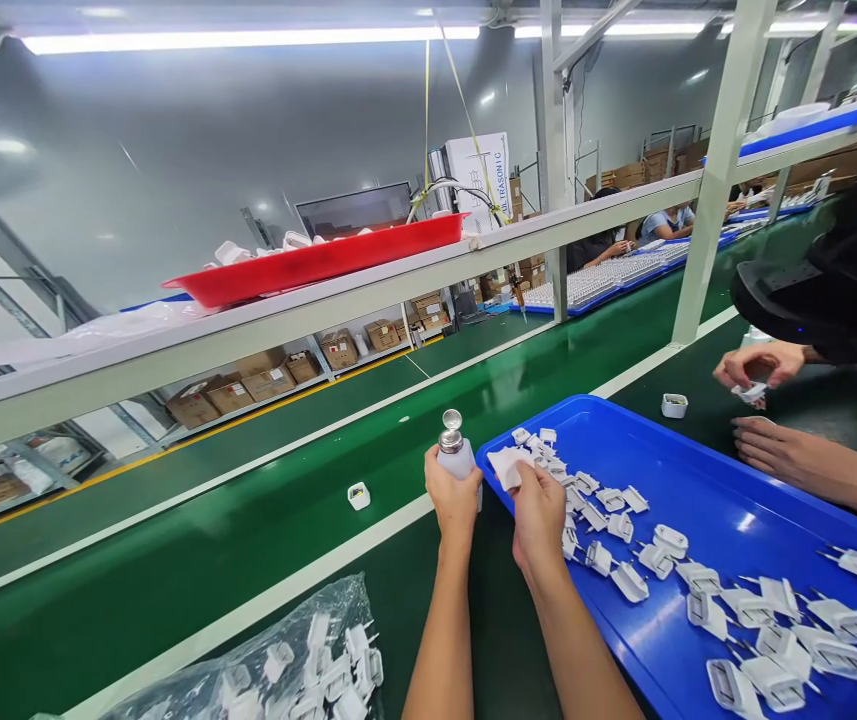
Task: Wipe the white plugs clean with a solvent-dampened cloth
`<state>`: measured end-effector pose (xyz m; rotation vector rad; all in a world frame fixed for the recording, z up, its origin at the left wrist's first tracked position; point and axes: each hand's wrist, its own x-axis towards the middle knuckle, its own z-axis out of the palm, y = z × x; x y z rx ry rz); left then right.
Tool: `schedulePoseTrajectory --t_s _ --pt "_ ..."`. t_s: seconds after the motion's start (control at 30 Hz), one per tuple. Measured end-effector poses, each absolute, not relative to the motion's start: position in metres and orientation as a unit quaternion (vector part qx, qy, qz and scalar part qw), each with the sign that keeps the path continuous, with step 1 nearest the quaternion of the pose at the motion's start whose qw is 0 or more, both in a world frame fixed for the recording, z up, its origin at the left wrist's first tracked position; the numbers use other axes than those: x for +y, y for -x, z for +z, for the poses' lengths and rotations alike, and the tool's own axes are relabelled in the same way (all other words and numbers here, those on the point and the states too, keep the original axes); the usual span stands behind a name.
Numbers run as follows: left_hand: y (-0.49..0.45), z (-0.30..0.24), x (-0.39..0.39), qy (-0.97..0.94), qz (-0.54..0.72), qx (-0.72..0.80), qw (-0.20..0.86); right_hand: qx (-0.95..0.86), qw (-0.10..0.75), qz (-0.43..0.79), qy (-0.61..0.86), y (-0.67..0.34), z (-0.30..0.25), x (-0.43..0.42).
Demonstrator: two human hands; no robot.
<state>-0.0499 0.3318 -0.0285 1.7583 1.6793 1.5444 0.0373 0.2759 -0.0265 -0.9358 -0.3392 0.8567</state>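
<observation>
My left hand (pixel 454 495) is wrapped round a translucent white pump bottle (pixel 457 459) whose round metal cap is flipped up. Just to its right, my right hand (pixel 540 515) pinches a folded white cloth or tissue (pixel 509 466) above the near left corner of the blue tray (pixel 698 470). White plug housings with metal pins (pixel 630 581) lie scattered in that tray. At the lower left, a clear plastic bag (pixel 263 650) holds more of these white plug pieces.
A small white housing (pixel 358 496) sits on the green conveyor belt (pixel 248 540); another housing (pixel 674 405) is beyond the tray. A co-worker's hands (pixel 765 365) work at the right. A red tray (pixel 323 262) rests on the shelf above, held by an upright post (pixel 717 180).
</observation>
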Motion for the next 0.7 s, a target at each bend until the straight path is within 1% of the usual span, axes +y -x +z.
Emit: schedulePoseTrajectory --t_s 0.23,0.43,0.57,0.7 --pt "0.028 -0.022 0.316 -0.524 0.551 0.638 0.126 -0.136 0.793 0.398 0.441 -0.037 -0.032 0.28" --pt "0.011 -0.006 0.292 -0.525 0.552 0.634 0.133 -0.071 0.814 0.398 0.416 -0.046 -0.012 0.266" --pt "0.025 0.023 0.271 -0.537 0.544 0.635 0.109 -0.041 0.817 0.418 0.395 -0.048 0.002 0.223" --pt "0.082 0.059 0.224 -0.598 0.5 0.617 0.111 -0.028 0.802 0.436 0.407 -0.038 -0.005 0.157"
